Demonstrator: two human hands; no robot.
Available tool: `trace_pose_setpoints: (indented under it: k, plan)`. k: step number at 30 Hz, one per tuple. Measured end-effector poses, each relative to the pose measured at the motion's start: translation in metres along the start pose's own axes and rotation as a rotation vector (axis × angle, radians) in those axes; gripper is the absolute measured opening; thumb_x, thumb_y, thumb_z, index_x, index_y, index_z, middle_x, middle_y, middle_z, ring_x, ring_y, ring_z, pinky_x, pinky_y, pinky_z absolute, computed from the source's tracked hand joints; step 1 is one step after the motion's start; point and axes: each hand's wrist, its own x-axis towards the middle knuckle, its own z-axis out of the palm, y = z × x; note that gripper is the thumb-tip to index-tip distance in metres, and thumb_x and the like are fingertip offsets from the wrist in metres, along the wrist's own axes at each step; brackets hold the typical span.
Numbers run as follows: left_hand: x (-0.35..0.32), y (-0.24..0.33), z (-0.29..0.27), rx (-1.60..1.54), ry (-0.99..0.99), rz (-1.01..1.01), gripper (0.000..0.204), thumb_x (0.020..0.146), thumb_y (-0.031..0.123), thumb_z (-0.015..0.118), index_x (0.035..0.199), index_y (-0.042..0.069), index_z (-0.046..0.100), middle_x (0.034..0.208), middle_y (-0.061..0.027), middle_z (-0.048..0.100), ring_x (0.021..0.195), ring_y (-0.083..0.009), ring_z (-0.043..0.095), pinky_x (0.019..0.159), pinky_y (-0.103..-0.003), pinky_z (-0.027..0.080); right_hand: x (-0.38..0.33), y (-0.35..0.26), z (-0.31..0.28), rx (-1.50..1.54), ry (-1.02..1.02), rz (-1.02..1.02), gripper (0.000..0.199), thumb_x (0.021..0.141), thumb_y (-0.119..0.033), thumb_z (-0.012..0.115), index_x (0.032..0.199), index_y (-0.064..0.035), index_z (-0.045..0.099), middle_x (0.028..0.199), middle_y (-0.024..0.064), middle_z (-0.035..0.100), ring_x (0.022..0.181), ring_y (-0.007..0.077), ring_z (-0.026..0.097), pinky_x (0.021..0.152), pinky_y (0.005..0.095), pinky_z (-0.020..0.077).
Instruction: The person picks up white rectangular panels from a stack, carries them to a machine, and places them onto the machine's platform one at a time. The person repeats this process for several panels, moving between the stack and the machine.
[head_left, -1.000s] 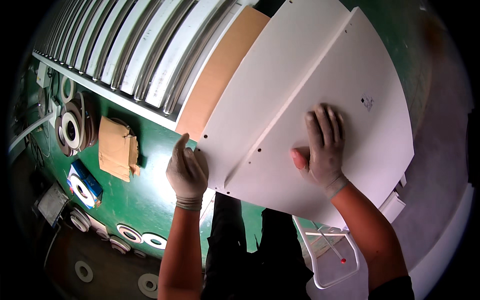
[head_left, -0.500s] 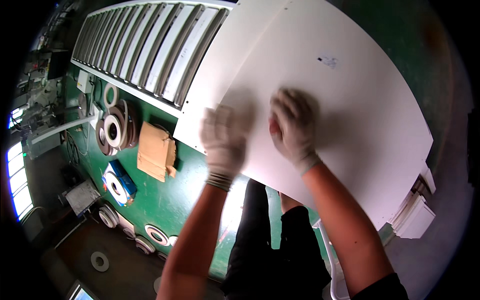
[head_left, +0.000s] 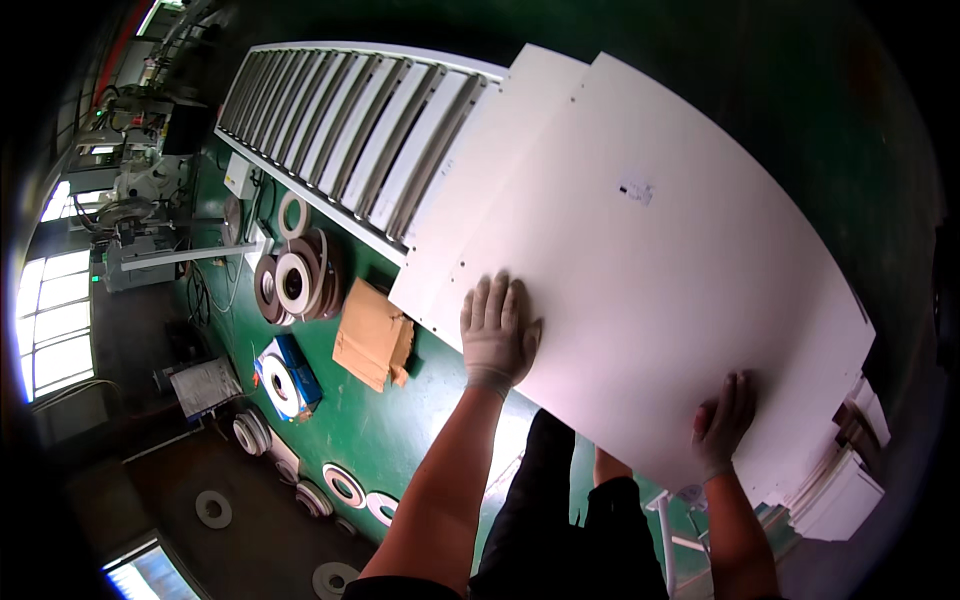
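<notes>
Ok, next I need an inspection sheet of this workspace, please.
Surface: roller conveyor, near end partly hidden.
Job's things: upper white panel, labelled, overlapping lower white panel.
Clutter: rolls, torn cardboard, blue box.
Hands: left hand gloved, spread on upper white panel; right hand gloved, fingers bent, contact unclear.
Cables: dark cables looped left of rolls.
Surroundings: green floor; machinery and bright windows at left.
</notes>
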Motion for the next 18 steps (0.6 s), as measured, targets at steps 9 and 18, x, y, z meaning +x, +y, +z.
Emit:
trace_pose_setpoints:
  k: [9, 18]
  plan:
    - [0.023, -0.05, -0.018, -0.005, -0.028, -0.033, 0.077, 0.086, 0.04, 0.064, 0.152, 0.008, 0.04, 0.16, -0.0139, 0.035, 0.149, -0.0361, 0.03, 0.122, -0.052, 0.019, 0.029, -0.04, 0.006, 0.017, -0.023, 0.011, 0.066, 0.102, -0.046, 0.039, 0.148, 0.001, 0.039, 0.151, 0.0283, 0.04, 0.137, 0.0532, 0.038, 0.112, 0.0641, 0.0307]
    - [0.057, -0.125, -0.035, -0.063, 0.03, -0.024, 0.076, 0.084, 0.04, 0.068, 0.149, 0.009, 0.044, 0.157, -0.0138, 0.04, 0.145, -0.0371, 0.036, 0.119, -0.053, 0.027, 0.07, -0.101, 0.022, -0.046, -0.06, -0.007, 0.07, 0.104, -0.05, 0.032, 0.155, -0.0019, 0.032, 0.154, 0.0282, 0.037, 0.14, 0.0511, 0.037, 0.114, 0.0631, 0.0292]
